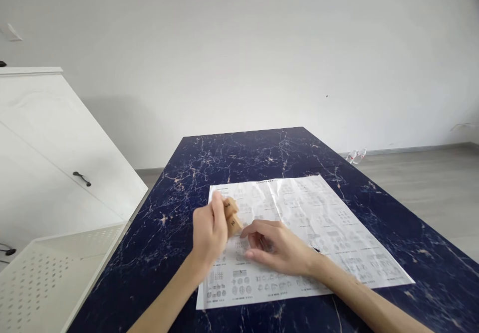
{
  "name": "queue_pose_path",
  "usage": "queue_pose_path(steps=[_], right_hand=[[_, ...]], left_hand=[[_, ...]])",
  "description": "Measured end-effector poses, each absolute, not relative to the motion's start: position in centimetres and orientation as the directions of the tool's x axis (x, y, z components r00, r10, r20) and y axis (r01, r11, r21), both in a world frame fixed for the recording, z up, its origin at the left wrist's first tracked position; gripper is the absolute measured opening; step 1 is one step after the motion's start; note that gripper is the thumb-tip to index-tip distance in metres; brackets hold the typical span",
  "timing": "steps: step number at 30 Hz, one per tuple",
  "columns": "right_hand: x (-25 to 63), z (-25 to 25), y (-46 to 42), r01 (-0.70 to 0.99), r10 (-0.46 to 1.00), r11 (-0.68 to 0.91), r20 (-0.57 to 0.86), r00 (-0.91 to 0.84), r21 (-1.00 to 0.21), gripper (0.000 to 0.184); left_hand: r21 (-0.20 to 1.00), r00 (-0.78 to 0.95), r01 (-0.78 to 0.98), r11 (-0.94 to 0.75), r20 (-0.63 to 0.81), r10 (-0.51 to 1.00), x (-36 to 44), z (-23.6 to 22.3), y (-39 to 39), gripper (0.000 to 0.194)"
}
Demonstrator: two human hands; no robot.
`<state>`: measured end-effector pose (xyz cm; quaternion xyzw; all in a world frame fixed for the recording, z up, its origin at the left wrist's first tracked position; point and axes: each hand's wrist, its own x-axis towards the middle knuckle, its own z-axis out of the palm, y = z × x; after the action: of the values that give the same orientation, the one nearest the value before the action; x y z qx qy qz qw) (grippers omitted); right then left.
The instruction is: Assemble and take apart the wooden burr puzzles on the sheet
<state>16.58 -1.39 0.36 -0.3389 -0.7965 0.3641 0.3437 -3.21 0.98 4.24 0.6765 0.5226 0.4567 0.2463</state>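
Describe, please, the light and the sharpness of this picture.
Head view: soft light, faint shadow on the wall beside the cabinet; head view: bright crease on the paper sheet, its small print mostly unreadable; head view: left hand slightly blurred.

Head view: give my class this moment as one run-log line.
left hand: holding wooden pieces | right hand: loosely curled beside them, contact unclear | printed sheet: creased, on dark blue table
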Motion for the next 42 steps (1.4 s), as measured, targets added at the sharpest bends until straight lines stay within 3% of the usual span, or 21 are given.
queue_pose_path(steps=[4,7,10,14,18,26,37,42], right_hand=[[16.6,-0.1,-1.4,0.278,0.785,0.519,0.321,-0.53,-0.809,0.039],[16.6,-0.4,-1.6,0.286,0.778,0.532,0.328,-0.536,-0.797,0.037],[16.6,-0.4,-1.7,0.289,0.779,0.527,0.318,-0.541,-0.799,0.033],[16.7,-0.3,-1.5,0.318,0.8,0.497,0.284,-0.528,-0.808,0.025],[16.7,0.1,-1.1,0.345,0.857,0.376,0.18,-0.483,-0.86,0.033],[16.8,0.1,-0.4,0.196,0.957,0.114,0.055,-0.284,-0.974,0.04],[17.2,0.0,0.3,0.309,0.979,0.11,0.05,-0.196,-0.945,0.039],[17.8,-0.5,0.7,0.491,0.984,0.176,0.14,-0.108,-0.853,0.041]], left_hand=[[0.825,0.202,0.446,-0.346,0.284,0.937,-1.1,4.2,-1.5,0.066],[0.89,0.252,0.4,-0.221,0.125,0.959,-0.4,4.0,-1.9,0.066],[0.9,0.243,0.406,-0.157,0.06,0.968,-0.2,3.9,-1.6,0.065],[0.901,0.249,0.406,-0.153,0.052,0.967,-0.3,3.4,-1.2,0.061],[0.903,0.213,0.395,-0.167,0.087,0.973,-0.3,2.7,-0.9,0.056],[0.878,0.236,0.443,-0.181,0.081,0.968,-0.6,1.7,-0.7,0.039],[0.832,0.212,0.503,-0.233,0.143,0.967,-1.0,-0.1,0.7,0.036],[0.791,0.247,0.539,-0.289,0.18,0.952,-1.3,-0.1,1.1,0.03]])
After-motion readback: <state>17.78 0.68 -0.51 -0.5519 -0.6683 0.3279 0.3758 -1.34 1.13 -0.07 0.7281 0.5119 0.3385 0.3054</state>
